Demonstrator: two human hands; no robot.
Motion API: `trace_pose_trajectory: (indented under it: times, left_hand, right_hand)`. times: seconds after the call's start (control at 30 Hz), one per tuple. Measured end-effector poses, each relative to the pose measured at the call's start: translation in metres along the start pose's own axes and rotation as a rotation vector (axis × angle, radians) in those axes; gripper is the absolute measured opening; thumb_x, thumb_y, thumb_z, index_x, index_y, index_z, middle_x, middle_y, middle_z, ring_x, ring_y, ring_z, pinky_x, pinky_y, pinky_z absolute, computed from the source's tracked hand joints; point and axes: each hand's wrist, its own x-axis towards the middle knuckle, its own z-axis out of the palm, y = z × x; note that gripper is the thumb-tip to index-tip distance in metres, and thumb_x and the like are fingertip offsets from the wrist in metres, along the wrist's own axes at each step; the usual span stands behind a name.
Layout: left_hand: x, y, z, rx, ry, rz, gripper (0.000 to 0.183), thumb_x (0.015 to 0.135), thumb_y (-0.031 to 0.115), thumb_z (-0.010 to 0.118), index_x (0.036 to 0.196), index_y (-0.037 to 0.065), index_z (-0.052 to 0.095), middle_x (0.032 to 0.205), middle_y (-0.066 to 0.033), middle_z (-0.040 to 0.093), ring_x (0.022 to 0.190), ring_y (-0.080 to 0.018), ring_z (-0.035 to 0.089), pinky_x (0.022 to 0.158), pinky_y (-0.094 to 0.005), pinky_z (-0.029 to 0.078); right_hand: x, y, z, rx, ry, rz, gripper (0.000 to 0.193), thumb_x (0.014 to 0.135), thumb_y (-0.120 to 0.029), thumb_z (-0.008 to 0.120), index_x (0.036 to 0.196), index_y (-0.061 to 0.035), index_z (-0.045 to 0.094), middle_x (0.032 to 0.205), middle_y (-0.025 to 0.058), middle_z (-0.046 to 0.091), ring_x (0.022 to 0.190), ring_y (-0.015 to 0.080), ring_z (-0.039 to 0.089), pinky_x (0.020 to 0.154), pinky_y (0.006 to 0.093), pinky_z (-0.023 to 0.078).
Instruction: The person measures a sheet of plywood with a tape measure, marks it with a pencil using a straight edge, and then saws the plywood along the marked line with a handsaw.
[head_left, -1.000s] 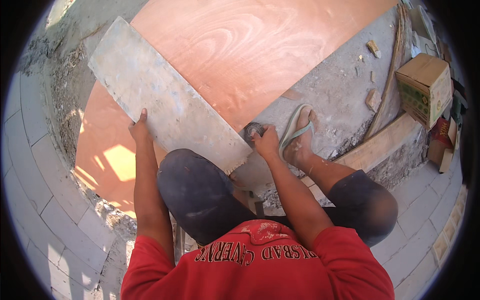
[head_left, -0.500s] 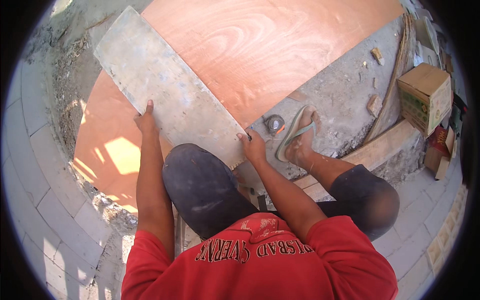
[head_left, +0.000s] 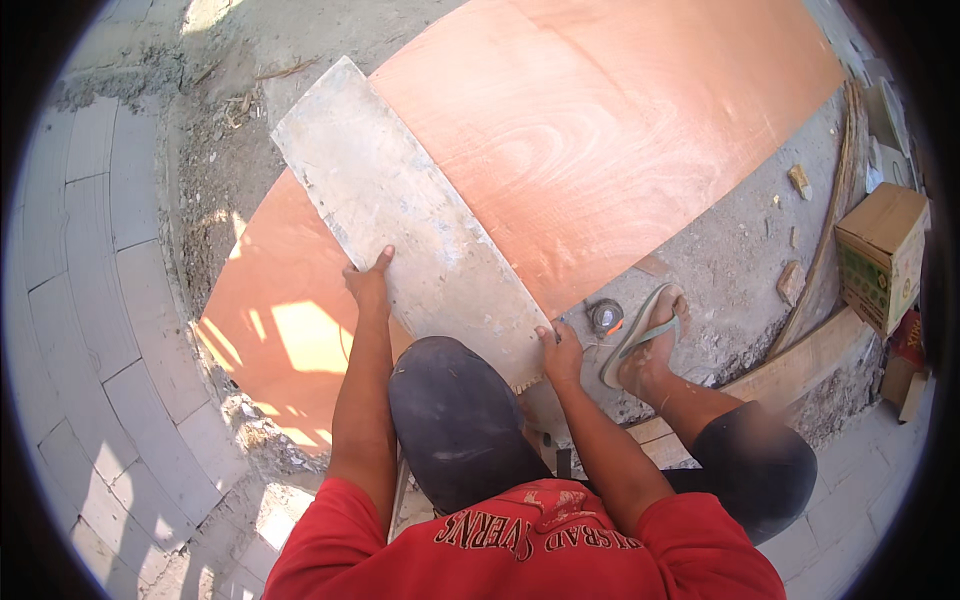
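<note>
A long, grey, worn board (head_left: pixel 420 210) with scuffed edges lies slantwise across a reddish plywood sheet (head_left: pixel 600 130). The sheet shows on both sides of it. My left hand (head_left: pixel 369 281) grips the board's left edge, thumb on top and fingers underneath. At the near right corner, my right hand (head_left: pixel 561 350) pinches the edge, with its fingers partly hidden. Just right of that hand, a round dark tape measure (head_left: pixel 605 317) with an orange mark sits on the ground. My bent knee (head_left: pixel 450 400) is by the board's near end.
My sandalled foot (head_left: pixel 650 340) rests on the rough concrete. To the right are a cardboard box (head_left: pixel 884 255), a timber plank (head_left: pixel 800 370), a thin wood strip (head_left: pixel 825 240) and stone pieces (head_left: pixel 791 283). Pale paving tiles (head_left: pixel 140 300) run along the left.
My view has shifted, so the whole scene sits further right and lower. Both hands keep their hold on the board, which shows no clear movement against the plywood.
</note>
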Motion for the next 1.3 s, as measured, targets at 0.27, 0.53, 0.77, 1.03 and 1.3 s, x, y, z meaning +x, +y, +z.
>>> trace_pose_trajectory:
  times: [0.27, 0.53, 0.77, 1.03, 1.3]
  left_hand:
    - [-0.010, 0.014, -0.011, 0.026, 0.060, 0.068, 0.086, 0.077, 0.017, 0.093, 0.139, -0.009, 0.038, 0.133, -0.0257, 0.057, 0.120, -0.0352, 0.059, 0.104, -0.0444, 0.050]
    - [-0.004, 0.009, -0.014, -0.055, -0.012, 0.048, 0.097, 0.074, 0.022, 0.096, 0.139, -0.015, 0.035, 0.136, -0.0281, 0.054, 0.124, -0.0354, 0.055, 0.108, -0.0423, 0.047]
    - [-0.012, 0.015, -0.021, -0.014, 0.033, 0.014, 0.094, 0.073, 0.024, 0.097, 0.135, -0.016, 0.040, 0.131, -0.0277, 0.058, 0.120, -0.0348, 0.058, 0.105, -0.0418, 0.048]
    - [-0.015, 0.012, -0.026, -0.056, 0.001, 0.026, 0.086, 0.073, 0.023, 0.096, 0.131, -0.014, 0.045, 0.124, -0.0250, 0.062, 0.111, -0.0314, 0.063, 0.098, -0.0399, 0.052]
    - [-0.005, 0.006, -0.020, 0.044, 0.034, 0.034, 0.093, 0.070, 0.029, 0.097, 0.133, -0.012, 0.042, 0.127, -0.0254, 0.059, 0.116, -0.0331, 0.060, 0.101, -0.0422, 0.051]
  right_hand:
    - [-0.012, -0.011, -0.001, -0.022, 0.026, -0.009, 0.035, 0.094, -0.028, 0.072, 0.113, 0.0016, 0.073, 0.104, 0.0220, 0.068, 0.099, 0.0431, 0.065, 0.085, 0.0469, 0.051]
    - [-0.006, -0.011, -0.007, -0.026, 0.028, -0.051, 0.033, 0.094, -0.027, 0.073, 0.113, 0.0002, 0.073, 0.102, 0.0228, 0.068, 0.097, 0.0422, 0.066, 0.084, 0.0468, 0.052]
    - [-0.005, -0.008, -0.003, -0.032, 0.044, -0.075, 0.036, 0.092, -0.030, 0.075, 0.112, 0.0000, 0.074, 0.101, 0.0219, 0.068, 0.096, 0.0426, 0.066, 0.084, 0.0469, 0.052]
    - [-0.001, -0.003, -0.004, -0.015, 0.038, -0.093, 0.038, 0.092, -0.033, 0.075, 0.111, 0.0000, 0.074, 0.100, 0.0219, 0.067, 0.095, 0.0429, 0.065, 0.083, 0.0471, 0.052]
    - [0.002, -0.003, -0.003, -0.030, 0.052, -0.111, 0.036, 0.092, -0.030, 0.075, 0.110, 0.0012, 0.073, 0.100, 0.0220, 0.067, 0.094, 0.0432, 0.065, 0.082, 0.0474, 0.052]
